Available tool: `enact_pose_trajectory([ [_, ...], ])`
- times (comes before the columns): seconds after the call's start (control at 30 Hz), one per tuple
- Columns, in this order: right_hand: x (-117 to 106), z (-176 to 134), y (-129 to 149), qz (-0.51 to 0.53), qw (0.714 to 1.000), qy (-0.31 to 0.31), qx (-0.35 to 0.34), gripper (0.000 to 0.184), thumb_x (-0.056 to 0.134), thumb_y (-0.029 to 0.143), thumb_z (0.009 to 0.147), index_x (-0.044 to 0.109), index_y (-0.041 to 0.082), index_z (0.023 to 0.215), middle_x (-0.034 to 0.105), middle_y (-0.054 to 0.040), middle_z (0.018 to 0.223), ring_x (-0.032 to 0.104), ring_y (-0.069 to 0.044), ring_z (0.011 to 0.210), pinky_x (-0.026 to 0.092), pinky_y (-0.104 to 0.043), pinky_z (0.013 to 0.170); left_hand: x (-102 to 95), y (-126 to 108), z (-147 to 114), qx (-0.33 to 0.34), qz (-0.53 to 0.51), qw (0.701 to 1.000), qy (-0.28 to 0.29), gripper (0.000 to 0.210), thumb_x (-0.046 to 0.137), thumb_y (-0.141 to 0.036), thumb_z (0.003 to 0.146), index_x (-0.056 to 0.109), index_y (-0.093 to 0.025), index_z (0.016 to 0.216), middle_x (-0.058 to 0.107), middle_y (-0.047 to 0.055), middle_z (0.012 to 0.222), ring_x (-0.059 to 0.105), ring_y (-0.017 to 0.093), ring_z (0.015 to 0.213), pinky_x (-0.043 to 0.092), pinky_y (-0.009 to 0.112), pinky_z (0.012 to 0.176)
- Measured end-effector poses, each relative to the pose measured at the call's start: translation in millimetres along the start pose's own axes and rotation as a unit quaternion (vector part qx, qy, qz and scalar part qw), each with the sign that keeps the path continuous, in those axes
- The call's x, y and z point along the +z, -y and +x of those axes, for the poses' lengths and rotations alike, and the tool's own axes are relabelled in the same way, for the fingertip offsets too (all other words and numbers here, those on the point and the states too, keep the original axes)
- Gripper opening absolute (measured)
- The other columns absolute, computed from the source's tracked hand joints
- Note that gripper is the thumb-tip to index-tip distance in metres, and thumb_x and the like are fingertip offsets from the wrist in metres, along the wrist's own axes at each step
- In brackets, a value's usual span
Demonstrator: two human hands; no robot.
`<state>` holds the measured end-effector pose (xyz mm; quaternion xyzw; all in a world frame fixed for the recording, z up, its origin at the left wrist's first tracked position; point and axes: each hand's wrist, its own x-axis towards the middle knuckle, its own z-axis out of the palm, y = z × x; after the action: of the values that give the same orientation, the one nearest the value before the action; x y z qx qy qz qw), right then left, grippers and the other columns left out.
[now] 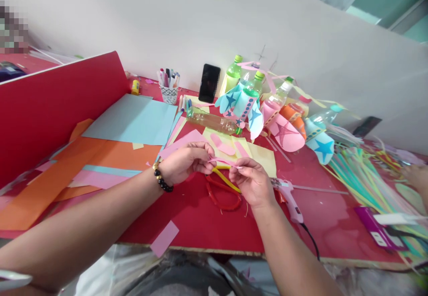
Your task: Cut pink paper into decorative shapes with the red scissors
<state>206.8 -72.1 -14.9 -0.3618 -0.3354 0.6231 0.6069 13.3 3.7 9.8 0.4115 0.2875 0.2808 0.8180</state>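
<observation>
Between my two hands a narrow pink paper strip point(223, 160) is held up over the table. My left hand point(192, 162), with a beaded bracelet at the wrist, pinches one end. The other end is in the pinched fingers of my right hand point(252, 180). Just below lies a tool with red and yellow loop handles point(223, 200), partly hidden by the hands. Behind the strip, pink rounded paper pieces point(222, 144) rest on pale yellow paper point(264, 155). A pink glue gun point(291, 201) lies right of my right hand.
A clear plastic bottle point(212, 121) lies behind the papers. Several decorated bottle rockets point(250, 104) stand along the wall by a phone point(209, 83) and a pen cup point(169, 92). Orange paper point(110, 153) and blue sheets point(133, 120) spread leftward. A purple power strip point(377, 229) and another person's hand point(417, 178) are at right.
</observation>
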Motion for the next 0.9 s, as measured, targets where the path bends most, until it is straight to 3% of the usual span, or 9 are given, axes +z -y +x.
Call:
enact_pose_trajectory([
  [0.23, 0.3, 2.3, 1.0, 0.015, 1.000, -0.018, 0.003, 0.020, 0.070, 0.009, 0.066, 0.070, 0.020, 0.083, 0.074, 0.0010, 0.072, 0.069, -0.011, 0.063, 0.056, -0.017, 0.060, -4.6, -3.6, 0.0, -0.001, -0.025, 0.998, 0.055, 0.021, 0.066, -0.003, 0.066, 0.058, -0.014, 0.082, 0.065, 0.003, 0.077, 0.065, 0.012, 0.068, 0.053, 0.024, 0.068],
  [0.43, 0.5, 4.6, -2.1, 0.052, 0.997, -0.049, 0.024, 0.014, 0.074, 0.014, 0.068, 0.070, 0.019, 0.081, 0.075, -0.0007, 0.073, 0.071, -0.012, 0.064, 0.057, -0.016, 0.055, -5.8, 6.4, 6.1, 0.077, 0.111, 0.990, 0.035, 0.033, 0.071, -0.015, 0.069, 0.054, -0.019, 0.097, 0.056, -0.004, 0.066, 0.061, 0.012, 0.062, 0.051, 0.027, 0.061],
  [0.53, 2.3, 5.4, -5.3, 0.065, 0.995, -0.067, 0.044, 0.016, 0.075, 0.016, 0.068, 0.069, 0.017, 0.082, 0.076, -0.0018, 0.072, 0.071, -0.013, 0.062, 0.057, -0.016, 0.053, -4.2, 11.2, 8.8, 0.136, 0.220, 0.966, 0.016, 0.040, 0.073, -0.019, 0.067, 0.055, -0.018, 0.103, 0.052, -0.005, 0.065, 0.056, 0.010, 0.056, 0.047, 0.022, 0.055],
  [0.63, 5.0, 6.1, -8.1, 0.059, 0.994, -0.073, 0.060, 0.016, 0.076, 0.018, 0.068, 0.068, 0.017, 0.082, 0.075, -0.0025, 0.070, 0.071, -0.014, 0.060, 0.056, -0.017, 0.051, -2.9, 16.0, 10.7, 0.169, 0.275, 0.946, -0.011, 0.033, 0.074, -0.026, 0.067, 0.060, -0.015, 0.096, 0.058, -0.001, 0.072, 0.055, 0.009, 0.057, 0.045, 0.021, 0.054],
  [0.77, 8.6, 5.1, -10.1, 0.003, 0.997, -0.062, 0.042, 0.015, 0.074, 0.021, 0.071, 0.065, 0.018, 0.083, 0.074, -0.0021, 0.067, 0.069, -0.013, 0.055, 0.054, -0.018, 0.048, -2.9, 20.2, 11.5, 0.129, 0.219, 0.967, -0.016, 0.023, 0.070, -0.030, 0.072, 0.061, -0.012, 0.084, 0.062, 0.002, 0.066, 0.056, 0.010, 0.056, 0.046, 0.023, 0.055],
  [0.9, 10.8, 2.7, -11.1, -0.074, 0.995, -0.070, 0.007, 0.017, 0.072, 0.022, 0.074, 0.063, 0.018, 0.087, 0.074, -0.0022, 0.067, 0.069, -0.013, 0.055, 0.053, -0.018, 0.050, -3.1, 20.3, 11.2, 0.081, 0.141, 0.986, -0.036, 0.025, 0.074, -0.028, 0.068, 0.060, -0.012, 0.080, 0.063, 0.002, 0.063, 0.058, 0.010, 0.054, 0.048, 0.023, 0.056],
])
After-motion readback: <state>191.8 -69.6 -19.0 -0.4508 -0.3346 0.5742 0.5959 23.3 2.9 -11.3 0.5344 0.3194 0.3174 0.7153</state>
